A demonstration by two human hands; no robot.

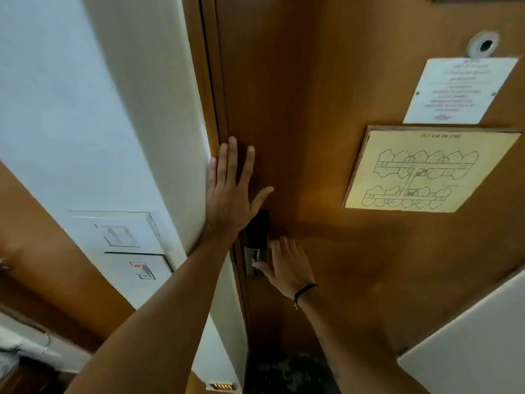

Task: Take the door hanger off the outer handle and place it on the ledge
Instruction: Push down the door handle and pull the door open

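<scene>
**Both hands at the inner face of the door; hanger not in view**

Surface/room: brown polished wooden door [326, 109] fills the middle and right of the view, seen from inside the room. Left of the door: brown wooden frame [211, 81], then a white wall [85, 95] carrying two white rectangular switch plates [125, 245]. On the door, right of centre: a yellow framed fire-escape floor plan [429, 169], headed "IN CASE OF FIRE". Above that plan, a white printed notice [460, 91]; above the notice, a round metal peephole [484, 45]. A thin bright gap shows between door edge and frame, just left of the upper hand.

Hidden/unclear: the door hanger and the outer handle are on the far side of the door, not visible; the ledge cannot be identified. Notice text is too blurred to read. The dark rectangular lock plate [258, 234] at the door's left edge is partly covered by the left wrist; its lever is mostly hidden by the right hand.

Hands: left hand [231, 191] spread flat, fingers extended, palm against the door near its left edge, above the lock plate; holds nothing. Right hand [287, 265], dark cord bracelet [304, 291] at the wrist, sits just below the lock plate, fingers curled at the metal latch piece [255, 258]; whether it grips cannot be told.
</scene>
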